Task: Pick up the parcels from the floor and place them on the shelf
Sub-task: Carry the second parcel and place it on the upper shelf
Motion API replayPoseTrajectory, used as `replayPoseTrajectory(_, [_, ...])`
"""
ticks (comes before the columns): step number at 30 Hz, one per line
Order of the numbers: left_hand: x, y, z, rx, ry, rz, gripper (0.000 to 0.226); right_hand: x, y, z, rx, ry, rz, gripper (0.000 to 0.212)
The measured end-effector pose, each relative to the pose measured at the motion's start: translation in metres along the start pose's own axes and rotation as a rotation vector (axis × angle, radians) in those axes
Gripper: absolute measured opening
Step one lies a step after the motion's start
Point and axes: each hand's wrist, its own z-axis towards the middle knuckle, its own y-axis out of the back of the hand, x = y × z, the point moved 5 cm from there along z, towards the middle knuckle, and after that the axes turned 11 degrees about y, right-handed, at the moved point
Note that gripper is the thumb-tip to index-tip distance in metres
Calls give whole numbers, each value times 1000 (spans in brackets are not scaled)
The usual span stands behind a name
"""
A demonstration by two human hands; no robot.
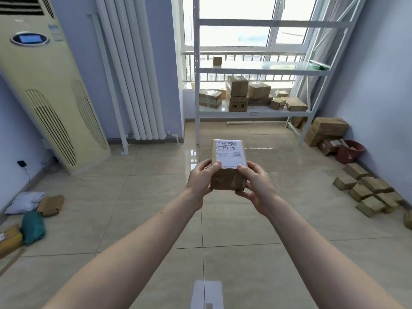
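I hold a small brown cardboard parcel (227, 161) with a white shipping label on top, out in front of me above the tiled floor. My left hand (200, 179) grips its left side and my right hand (255, 184) grips its right side, thumbs on top. Ahead by the window stands a white metal shelf (252, 113). Several brown boxes (237, 94) sit on its low board, and one small box (217, 60) sits on the board above. More parcels (367, 190) lie in a cluster on the floor at the right wall.
A tall cream air conditioner (44, 92) and white radiator (131, 70) stand at the left. Soft mail bags (33, 217) lie on the floor at the left wall. Stacked boxes (327, 130) and a red bucket (350, 151) sit right of the shelf.
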Motion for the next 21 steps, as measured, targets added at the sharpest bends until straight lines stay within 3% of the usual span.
replayPoseTrajectory(13, [-102,-9,217,-59,-12,-66,50,5,-27,242,48,-12,-17,48])
replayPoseTrajectory(21, [-189,5,351,-1,-41,-36,45,21,-66,394,28,30,-15,47])
